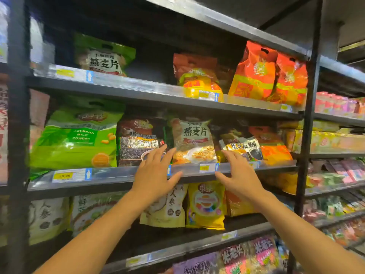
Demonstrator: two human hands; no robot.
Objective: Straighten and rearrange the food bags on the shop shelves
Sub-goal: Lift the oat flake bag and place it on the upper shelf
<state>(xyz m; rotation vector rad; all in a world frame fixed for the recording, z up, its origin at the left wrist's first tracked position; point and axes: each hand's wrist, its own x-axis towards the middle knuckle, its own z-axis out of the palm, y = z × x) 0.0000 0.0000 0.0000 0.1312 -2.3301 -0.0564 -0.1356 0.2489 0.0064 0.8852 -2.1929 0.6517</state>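
A: Hands?
B: Both free. The left hand [156, 173] is flat, fingers straight and spread, nothing held. Its fingertips lie over the seam between the black sesame bag [138, 143] and the oat bag [194, 141]. Cannot tell if they touch.
A: Right?
B: Same for the right hand [239, 175]: splayed, nothing in it. Fingertips at the low corner of the small sesame bag [243, 147], thumb over the shelf lip [110, 174].
A: Oat bag position?
B: Middle shelf, upright, front row, between the two hands, just above a price tag [207, 168].
A: Neighbours?
B: Black sesame bag against its left side, green soybean powder bag [77, 139] further left. Small sesame bag is tilted on its right, overlapping an orange bag [274, 149].
A: Obstructions?
B: Upper shelf board [138, 95] runs just above the bag tops. Right post [310, 115] and left post [17, 135] bound the bay.
A: Open room?
B: Upper shelf has a dark gap between the green oat bag [104, 56] and the brown-yellow bag [197, 76]. Twin orange bags [270, 76] fill the right end. Below the hands, a yellow bag [206, 206] and a ginseng bag [167, 206] stand at the front.
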